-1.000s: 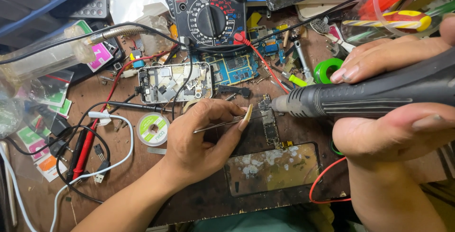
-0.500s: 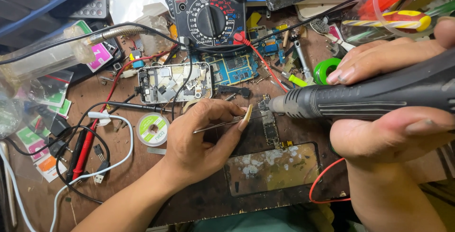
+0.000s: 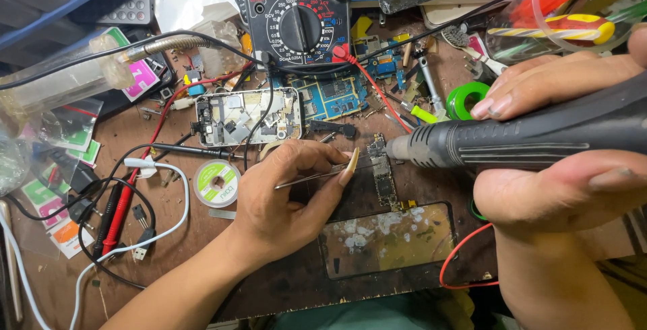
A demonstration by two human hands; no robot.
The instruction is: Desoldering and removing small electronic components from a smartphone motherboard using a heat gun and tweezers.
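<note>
Circuit board (image 3: 384,172), a narrow strip, lies at frame centre on the workbench (image 3: 283,283). At 1 o'clock, a clear plastic container (image 3: 573,7) holds screwdrivers. Left hand (image 3: 290,195) rests palm-down, pinching tweezers (image 3: 317,177) toward the board. Right hand (image 3: 573,161), at 3 o'clock, grips a dark hot-air handpiece (image 3: 539,135), nozzle beside the board.

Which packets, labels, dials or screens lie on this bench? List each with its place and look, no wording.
Multimeter: top centre, black body, round dial, pale meter face above.
Small packets: left edge, clear sleeves with green, pink and orange cards.
Solder spool: beside the left hand, round, white-and-green label.
Glass panel: bottom centre, dark rectangle, smeared with pale residue.
Remote: top left, grey, rows of buttons.
</note>
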